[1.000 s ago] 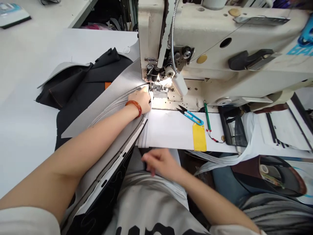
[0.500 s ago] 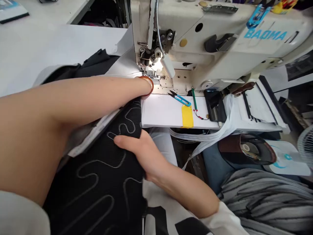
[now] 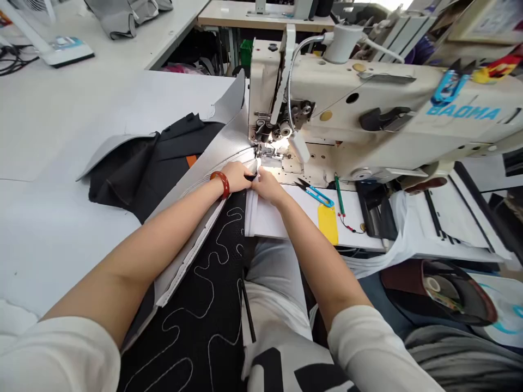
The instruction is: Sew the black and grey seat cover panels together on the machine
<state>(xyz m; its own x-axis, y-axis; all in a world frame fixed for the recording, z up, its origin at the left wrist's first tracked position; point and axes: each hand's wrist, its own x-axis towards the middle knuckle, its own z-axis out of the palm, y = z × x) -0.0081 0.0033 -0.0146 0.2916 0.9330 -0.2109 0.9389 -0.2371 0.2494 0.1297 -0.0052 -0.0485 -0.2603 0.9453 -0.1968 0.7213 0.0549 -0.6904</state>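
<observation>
Fabric [image 3: 216, 261], its edge [image 3: 251, 177] between both hands [image 3: 237, 177] [image 3: 267, 186]

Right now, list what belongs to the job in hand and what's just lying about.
In use:
sewing machine
grey fabric
black stitched fabric, left hand and right hand at its upper end

Apparently just lying about:
lower blue snips
green pencil-like stick
black tray

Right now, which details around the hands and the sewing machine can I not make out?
- Head view: the exact grip of the left hand and right hand; their own fingers cover it.
- Head view: the needle's tip; too small, in glare beside the lamp.
- Head view: the lower end of the black fabric; the bottom edge cuts it off.
</observation>
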